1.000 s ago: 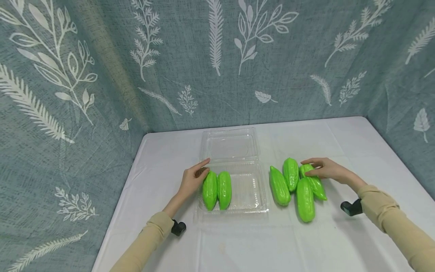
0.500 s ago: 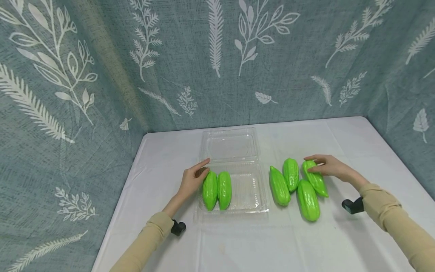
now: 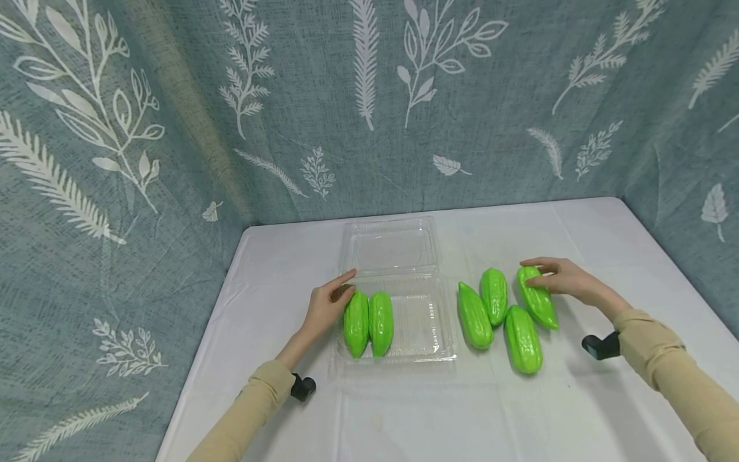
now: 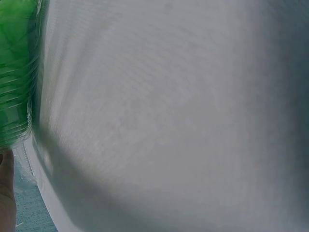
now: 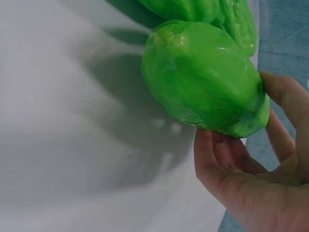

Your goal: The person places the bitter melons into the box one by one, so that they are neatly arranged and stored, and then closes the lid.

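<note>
My right hand (image 3: 566, 282) grips a glossy green toy bitter melon (image 3: 541, 305) at its far end, right of the other loose ones. In the right wrist view, thumb and fingers (image 5: 285, 94) stand around the end of that bitter melon (image 5: 198, 77). My left hand (image 3: 329, 308) rests at the left side of an open clear plastic box (image 3: 418, 327), fingers extended, thumb near the tip of a bitter melon (image 3: 356, 324). A second bitter melon (image 3: 381, 324) lies beside it in the box. The left wrist view shows only part of the hand (image 4: 7, 193).
Three more bitter melons lie loose on the white-covered table (image 3: 427, 410): one tilted (image 3: 476, 317), one farther back (image 3: 494, 296), one nearer (image 3: 523, 340). The box's lid (image 3: 392, 247) lies folded back. A patterned cloth (image 3: 346, 154) hangs behind the table.
My right hand has drawn its bitter melon right and slightly back, away from the group. The nearest loose one has swung slightly right at its near end. My left hand stays put.
</note>
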`<control>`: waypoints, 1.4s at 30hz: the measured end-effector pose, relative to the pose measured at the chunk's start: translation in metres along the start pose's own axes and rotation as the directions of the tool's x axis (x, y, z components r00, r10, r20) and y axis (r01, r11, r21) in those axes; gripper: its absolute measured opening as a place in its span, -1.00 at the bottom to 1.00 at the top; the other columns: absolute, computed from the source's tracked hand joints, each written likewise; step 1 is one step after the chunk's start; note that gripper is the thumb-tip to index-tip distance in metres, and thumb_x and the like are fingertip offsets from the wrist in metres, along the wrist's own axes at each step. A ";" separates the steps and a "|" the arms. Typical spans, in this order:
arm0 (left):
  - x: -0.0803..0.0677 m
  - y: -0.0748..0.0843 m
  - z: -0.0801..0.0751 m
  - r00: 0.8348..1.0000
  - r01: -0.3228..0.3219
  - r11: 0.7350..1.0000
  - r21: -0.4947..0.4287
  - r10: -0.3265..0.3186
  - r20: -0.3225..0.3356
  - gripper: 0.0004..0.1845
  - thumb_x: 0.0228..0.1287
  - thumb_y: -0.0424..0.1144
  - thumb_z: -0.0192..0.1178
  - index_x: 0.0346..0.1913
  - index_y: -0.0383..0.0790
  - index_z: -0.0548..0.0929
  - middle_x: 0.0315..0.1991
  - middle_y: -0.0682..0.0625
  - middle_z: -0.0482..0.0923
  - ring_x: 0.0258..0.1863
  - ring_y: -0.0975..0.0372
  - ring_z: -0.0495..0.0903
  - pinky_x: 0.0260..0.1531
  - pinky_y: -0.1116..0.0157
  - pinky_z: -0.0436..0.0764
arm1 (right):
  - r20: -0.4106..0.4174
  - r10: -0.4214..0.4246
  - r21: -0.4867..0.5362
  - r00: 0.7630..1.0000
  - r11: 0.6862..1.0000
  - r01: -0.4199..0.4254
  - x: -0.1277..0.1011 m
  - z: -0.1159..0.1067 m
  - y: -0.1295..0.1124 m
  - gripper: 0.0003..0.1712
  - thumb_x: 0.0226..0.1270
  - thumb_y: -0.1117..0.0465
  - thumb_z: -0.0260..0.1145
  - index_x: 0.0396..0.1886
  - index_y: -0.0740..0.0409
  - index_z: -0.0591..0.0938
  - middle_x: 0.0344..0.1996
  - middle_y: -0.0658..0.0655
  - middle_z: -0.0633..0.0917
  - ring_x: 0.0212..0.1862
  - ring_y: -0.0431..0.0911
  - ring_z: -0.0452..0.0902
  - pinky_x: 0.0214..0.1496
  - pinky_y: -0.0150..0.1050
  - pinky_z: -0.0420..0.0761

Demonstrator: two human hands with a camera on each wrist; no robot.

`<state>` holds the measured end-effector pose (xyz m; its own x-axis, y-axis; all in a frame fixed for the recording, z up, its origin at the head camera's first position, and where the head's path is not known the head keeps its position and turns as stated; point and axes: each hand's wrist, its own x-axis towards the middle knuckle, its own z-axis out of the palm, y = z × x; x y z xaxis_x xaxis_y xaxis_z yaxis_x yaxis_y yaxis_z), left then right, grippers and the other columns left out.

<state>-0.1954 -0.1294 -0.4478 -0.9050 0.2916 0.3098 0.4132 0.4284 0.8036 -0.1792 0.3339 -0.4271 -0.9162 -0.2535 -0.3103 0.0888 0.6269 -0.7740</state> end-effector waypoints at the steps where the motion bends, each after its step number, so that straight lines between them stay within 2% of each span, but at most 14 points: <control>1: 0.000 0.000 0.000 1.000 0.001 1.000 0.001 -0.001 0.002 -0.64 0.21 -0.43 0.10 0.09 -0.37 0.48 0.10 -0.18 0.45 -0.24 0.09 0.57 -0.34 0.52 0.50 | -0.002 -0.001 0.005 1.000 1.000 0.001 -0.001 0.000 0.000 -0.23 0.20 -0.05 0.21 0.30 0.26 0.21 0.24 0.47 0.15 0.22 0.35 0.09 0.03 0.08 0.47; 8: -0.002 -0.001 0.000 1.000 -0.010 1.000 -0.006 0.010 0.008 -0.63 0.21 -0.44 0.09 0.11 -0.33 0.48 0.11 -0.18 0.44 -0.08 0.02 0.57 -0.17 0.30 0.58 | -0.024 0.001 0.047 1.000 0.999 0.000 -0.004 -0.004 -0.001 -0.23 0.24 -0.04 0.17 0.32 0.26 0.17 0.27 0.47 0.10 0.26 0.36 -0.01 0.09 0.16 0.40; 17: -0.003 -0.002 0.000 1.000 -0.015 1.000 0.001 0.015 0.006 -0.63 0.20 -0.45 0.10 0.10 -0.36 0.48 0.10 -0.19 0.45 -0.07 0.00 0.56 -0.14 0.16 0.58 | -0.069 0.051 0.126 0.996 0.991 -0.042 -0.005 -0.014 -0.010 -0.16 0.22 -0.06 0.19 0.35 0.24 0.09 0.31 0.45 0.01 0.32 0.33 -0.13 0.17 0.22 0.27; 25: -0.003 0.001 -0.002 1.000 -0.017 1.000 0.002 0.017 0.013 -0.63 0.20 -0.46 0.09 0.10 -0.35 0.47 0.10 -0.21 0.44 -0.09 -0.02 0.57 -0.16 0.14 0.58 | -0.110 0.085 0.219 0.990 0.974 -0.059 -0.006 -0.020 -0.015 -0.15 0.23 -0.04 0.18 0.35 0.27 0.06 0.29 0.40 0.12 0.24 0.25 0.12 0.21 0.18 0.26; 27: -0.004 0.001 -0.002 1.000 -0.019 1.000 0.004 0.019 0.012 -0.63 0.19 -0.47 0.10 0.09 -0.38 0.47 0.10 -0.22 0.44 -0.08 -0.05 0.55 -0.15 0.12 0.58 | -0.115 0.094 0.231 0.989 0.971 -0.065 -0.006 -0.020 -0.016 -0.15 0.23 -0.05 0.18 0.36 0.25 0.05 0.28 0.39 0.14 0.20 0.16 0.21 0.21 0.15 0.28; 30: -0.004 0.002 -0.003 1.000 -0.020 1.000 0.000 0.020 0.013 -0.63 0.19 -0.47 0.09 0.09 -0.41 0.47 0.10 -0.24 0.43 -0.06 -0.08 0.53 -0.12 0.09 0.56 | -0.122 0.108 0.253 0.987 0.965 -0.075 -0.005 -0.021 -0.016 -0.13 0.22 -0.06 0.19 0.37 0.23 0.04 0.27 0.37 0.15 0.03 -0.12 0.38 0.20 0.11 0.32; 32: -0.004 0.001 -0.003 1.000 -0.022 1.000 -0.003 0.022 0.014 -0.63 0.19 -0.48 0.09 0.09 -0.41 0.47 0.10 -0.24 0.43 -0.06 -0.09 0.53 -0.12 0.09 0.56 | -0.127 0.113 0.264 0.985 0.962 -0.076 -0.004 -0.022 -0.015 -0.13 0.22 -0.06 0.19 0.37 0.23 0.03 0.26 0.35 0.15 -0.12 -0.33 0.40 0.20 0.09 0.33; 34: -0.003 0.001 -0.003 1.000 -0.025 1.000 -0.003 0.025 0.014 -0.63 0.19 -0.48 0.09 0.09 -0.40 0.47 0.10 -0.24 0.43 -0.05 -0.08 0.53 -0.11 0.10 0.56 | -0.131 0.115 0.277 0.985 0.958 -0.075 -0.004 -0.024 -0.014 -0.12 0.22 -0.06 0.19 0.37 0.23 0.02 0.26 0.35 0.15 -0.22 -0.45 0.38 0.19 0.08 0.34; 37: -0.003 0.001 -0.003 1.000 -0.021 1.000 -0.005 0.021 0.017 -0.63 0.19 -0.47 0.09 0.10 -0.36 0.47 0.10 -0.23 0.43 -0.05 -0.08 0.53 -0.09 0.13 0.56 | -0.139 0.123 0.284 0.983 0.956 -0.079 -0.002 -0.026 -0.012 -0.10 0.22 -0.09 0.17 0.38 0.23 0.00 0.25 0.32 0.16 -0.24 -0.49 0.37 0.17 0.01 0.39; 42: -0.003 0.002 -0.003 1.000 -0.009 1.000 -0.017 0.009 0.028 -0.63 0.20 -0.46 0.08 0.11 -0.36 0.47 0.12 -0.22 0.42 -0.04 -0.09 0.52 -0.07 0.13 0.54 | -0.154 0.161 0.329 0.975 0.938 -0.103 0.000 -0.029 -0.009 -0.09 0.23 -0.10 0.15 0.39 0.20 -0.03 0.21 0.21 0.17 -0.22 -0.46 0.38 -0.01 -0.33 0.53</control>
<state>-0.1926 -0.1320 -0.4452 -0.8980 0.3191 0.3030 0.4193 0.4116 0.8092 -0.1911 0.3495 -0.4039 -0.9390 -0.0323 -0.3424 0.3067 0.3718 -0.8762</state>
